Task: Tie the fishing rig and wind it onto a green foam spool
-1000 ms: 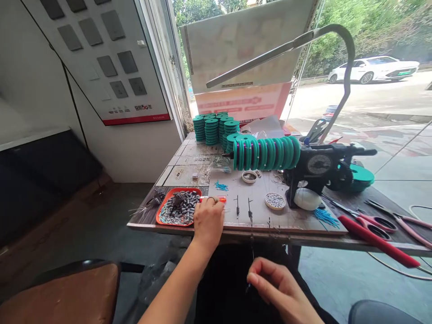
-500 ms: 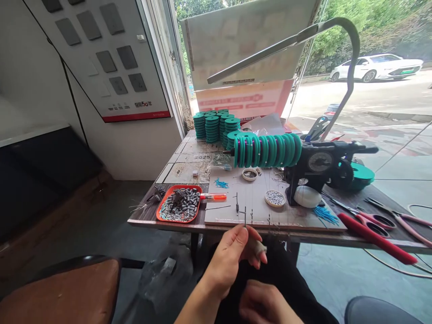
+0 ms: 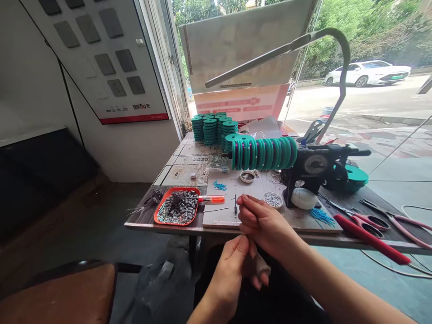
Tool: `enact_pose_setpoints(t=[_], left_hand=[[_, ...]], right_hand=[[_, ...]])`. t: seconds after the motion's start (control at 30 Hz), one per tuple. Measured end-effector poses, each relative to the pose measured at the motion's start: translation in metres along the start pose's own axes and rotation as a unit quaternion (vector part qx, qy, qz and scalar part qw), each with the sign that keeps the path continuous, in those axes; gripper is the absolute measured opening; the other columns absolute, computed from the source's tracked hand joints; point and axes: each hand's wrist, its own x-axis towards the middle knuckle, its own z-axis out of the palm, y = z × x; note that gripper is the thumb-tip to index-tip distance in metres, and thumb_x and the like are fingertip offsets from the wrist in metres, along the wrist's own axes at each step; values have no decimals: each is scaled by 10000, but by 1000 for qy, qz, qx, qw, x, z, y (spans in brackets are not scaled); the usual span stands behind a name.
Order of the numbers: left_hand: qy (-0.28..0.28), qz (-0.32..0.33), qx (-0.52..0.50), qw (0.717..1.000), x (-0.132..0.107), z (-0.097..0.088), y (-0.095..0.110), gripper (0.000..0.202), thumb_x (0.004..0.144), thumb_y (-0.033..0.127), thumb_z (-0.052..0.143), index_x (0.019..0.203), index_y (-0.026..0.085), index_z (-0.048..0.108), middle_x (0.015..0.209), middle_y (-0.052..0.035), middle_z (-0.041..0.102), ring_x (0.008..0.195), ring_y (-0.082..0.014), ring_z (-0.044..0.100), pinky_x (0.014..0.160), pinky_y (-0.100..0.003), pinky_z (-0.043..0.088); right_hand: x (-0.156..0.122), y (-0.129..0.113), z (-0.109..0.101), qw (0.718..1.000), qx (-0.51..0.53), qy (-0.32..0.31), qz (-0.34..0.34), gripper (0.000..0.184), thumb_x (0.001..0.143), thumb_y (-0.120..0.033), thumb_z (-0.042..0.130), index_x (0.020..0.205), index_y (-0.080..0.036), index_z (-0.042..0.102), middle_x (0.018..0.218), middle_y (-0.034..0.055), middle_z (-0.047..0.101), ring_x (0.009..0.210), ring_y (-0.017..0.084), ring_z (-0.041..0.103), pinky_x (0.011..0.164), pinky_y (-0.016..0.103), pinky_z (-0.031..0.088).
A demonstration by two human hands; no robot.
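Note:
My left hand is closed in a pinch below the table's front edge. Half a second ago a thin dark rod stood up from its fingertips; my right hand now covers that spot. One finger of the left hand has a pale wrapping. My right hand is closed just above, its thumb and forefinger pressed together and its lower fingers curled by the left fingertips. What it pinches is too small to see. Beyond the hands lies a pale board, with a small dark cylinder on a thin stem on it.
An orange tray of grey metal cylinders stands left, beside an orange-capped pen. White beads fill a dish. Green foam spools sit on a black winder. Red-handled scissors and pliers lie right.
My right hand has risen from my lap and come up to the left fingertips, closing in a pinch above them. My left hand has stayed nearly in place. The view has shifted slightly.

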Motion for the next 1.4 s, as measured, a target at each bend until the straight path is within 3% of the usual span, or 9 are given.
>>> enact_pose_setpoints(t=[0.07, 0.23, 0.33, 0.47, 0.7, 0.93, 1.1, 1.4], left_hand=[[-2, -23, -17, 1000, -4, 0, -1, 345, 752, 473, 489, 611, 164, 428, 379, 37, 489, 345, -35, 461, 341, -84, 331], [-19, -68, -53, 996, -14, -11, -13, 375, 711, 528, 514, 613, 175, 431, 349, 27, 516, 280, -38, 424, 288, -83, 292], [-20, -117, -53, 992, -27, -24, -26, 400, 689, 570, 502, 633, 181, 425, 372, 1, 559, 263, -43, 420, 284, -90, 293], [19, -164, -76, 983, -50, -33, -37, 460, 612, 620, 566, 613, 186, 415, 360, 12, 543, 290, -47, 444, 299, -91, 311], [79, -177, -96, 976, -72, -33, -42, 536, 492, 631, 693, 579, 174, 426, 347, 35, 500, 346, -48, 483, 353, -95, 349], [65, -133, -73, 986, -80, -38, -51, 528, 542, 638, 659, 519, 156, 444, 343, 88, 358, 310, 11, 335, 343, -94, 223], [91, -138, -42, 985, -84, -38, -51, 505, 539, 610, 666, 500, 158, 446, 362, 87, 333, 341, 12, 309, 383, -118, 183], [88, -156, -16, 984, -85, -43, -56, 493, 537, 615, 649, 491, 170, 444, 365, 89, 303, 336, 3, 266, 396, -151, 118]], right_hand=[[2, 3, -1, 1000, 7, 4, -2, 711, 638, -548, 634, 1094, -81, 352, 462, -90, 125, 352, -69, 150, 353, 67, 162], [3, 2, -2, 1000, 8, 22, -3, 556, 753, -497, 559, 1076, -87, 370, 454, -83, 108, 358, -77, 134, 370, 55, 144], [4, 3, -3, 999, 9, 32, -1, 541, 738, -497, 577, 1030, -91, 370, 454, -80, 97, 358, -74, 135, 369, 58, 131], [4, 6, -5, 999, 14, 37, 6, 549, 683, -487, 625, 957, -99, 349, 457, -75, 92, 354, -64, 160, 368, 69, 126], [0, 9, -3, 999, -18, 37, -5, 512, 726, -478, 592, 981, -97, 364, 459, -69, 99, 361, -66, 163, 406, 55, 115], [0, 10, -3, 998, -9, 58, -15, 458, 731, -440, 588, 925, -96, 356, 459, -67, 89, 357, -64, 167, 405, 58, 118], [0, 10, -2, 998, 4, 59, -11, 453, 711, -424, 594, 910, -102, 345, 459, -68, 90, 351, -56, 173, 381, 78, 134], [0, 11, -3, 998, 11, 56, -10, 491, 667, -432, 620, 906, -104, 343, 460, -70, 95, 348, -57, 176, 366, 87, 138]])
